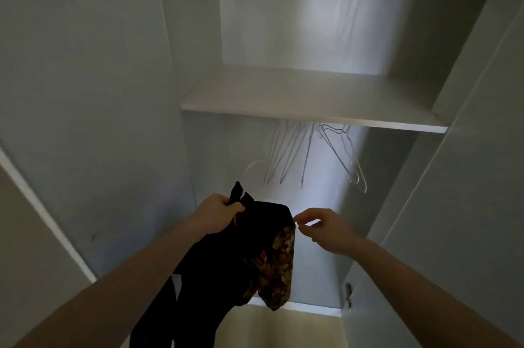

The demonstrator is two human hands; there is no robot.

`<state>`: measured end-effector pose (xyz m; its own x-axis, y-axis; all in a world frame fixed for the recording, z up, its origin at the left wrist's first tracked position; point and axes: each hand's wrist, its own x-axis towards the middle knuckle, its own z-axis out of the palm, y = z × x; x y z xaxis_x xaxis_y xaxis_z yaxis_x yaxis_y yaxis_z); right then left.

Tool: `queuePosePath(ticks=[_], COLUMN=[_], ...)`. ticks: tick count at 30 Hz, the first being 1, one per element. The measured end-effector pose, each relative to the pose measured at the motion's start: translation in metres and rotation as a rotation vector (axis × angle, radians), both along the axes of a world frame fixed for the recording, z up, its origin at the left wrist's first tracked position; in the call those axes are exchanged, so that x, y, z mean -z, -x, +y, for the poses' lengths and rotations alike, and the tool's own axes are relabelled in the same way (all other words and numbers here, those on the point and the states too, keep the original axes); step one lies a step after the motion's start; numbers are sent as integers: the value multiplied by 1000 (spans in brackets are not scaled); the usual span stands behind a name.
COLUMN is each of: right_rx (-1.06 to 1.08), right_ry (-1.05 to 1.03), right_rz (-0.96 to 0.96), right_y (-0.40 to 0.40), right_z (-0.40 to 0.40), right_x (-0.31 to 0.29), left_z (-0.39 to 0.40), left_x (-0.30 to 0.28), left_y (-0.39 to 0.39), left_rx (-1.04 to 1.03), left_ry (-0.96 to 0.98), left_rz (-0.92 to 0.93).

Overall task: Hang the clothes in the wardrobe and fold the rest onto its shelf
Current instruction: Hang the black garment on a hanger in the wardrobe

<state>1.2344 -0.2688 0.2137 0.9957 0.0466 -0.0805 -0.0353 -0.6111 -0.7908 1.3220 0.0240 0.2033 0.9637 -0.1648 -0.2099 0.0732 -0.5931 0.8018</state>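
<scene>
Head view: left grip point(217, 213) clutches dark garment point(226, 257); right grip point(317, 227) pinches it

Left hand point(217, 213) grips black garment point(226, 251); right hand point(326, 230) pinches its edge; wire hangers point(309, 154) under shelf point(312, 109).

I see the wardrobe open ahead of me. Its shelf point(312, 109) runs the full width as a lip overhead, with open room above it. Beneath it, wire hangers point(306, 154) hang bunched in the middle and right, crowding that space. The left door point(85, 92) and right door point(482, 149) hem in both sides.
</scene>
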Motion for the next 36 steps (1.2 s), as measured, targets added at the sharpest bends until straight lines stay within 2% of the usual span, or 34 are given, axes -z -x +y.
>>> queuePosePath(ticks=[6, 13, 24, 29, 36], right_rx=[-54, -155, -148, -70, 22], right_ry=[17, 88, 193, 131, 20], right_rz=[74, 97, 84, 92, 94], right_y=[-41, -93, -182, -210, -222], right_z=[-16, 2, 5, -2, -2], right_x=[9, 2, 0, -1, 13], left_z=[5, 18, -6, -27, -56], left_x=[27, 23, 14, 12, 15], left_y=[1, -34, -170, -226, -286], left_rx=[-190, -353, -331, -296, -351], left_ry=[-25, -25, 58, -32, 23], left_rz=[47, 37, 8, -78, -126])
